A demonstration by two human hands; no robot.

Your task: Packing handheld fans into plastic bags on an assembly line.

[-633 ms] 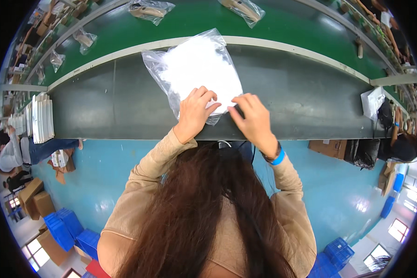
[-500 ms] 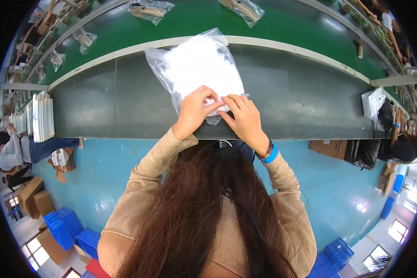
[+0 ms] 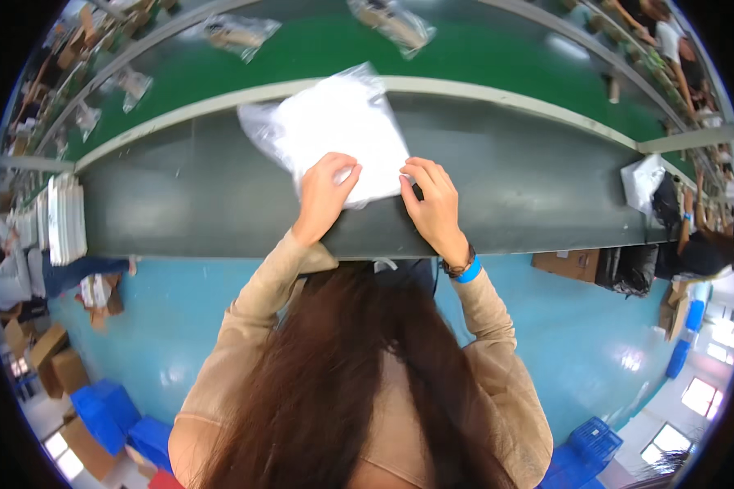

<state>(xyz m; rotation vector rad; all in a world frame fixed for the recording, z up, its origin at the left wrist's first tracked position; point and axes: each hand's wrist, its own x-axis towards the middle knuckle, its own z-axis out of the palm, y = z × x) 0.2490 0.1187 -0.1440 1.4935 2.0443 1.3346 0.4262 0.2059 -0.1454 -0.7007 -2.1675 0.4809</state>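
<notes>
Two sets of fingers (image 3: 429, 174) half-curled, can't tell if gripping; if not, your clear plastic bag (image 3: 334, 130) could slide.

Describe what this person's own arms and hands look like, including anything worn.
Both arms wear long tan sleeves. The left hand is ungloved. The right hand is ungloved too, with a bright blue band and a dark bracelet at its wrist.
</notes>
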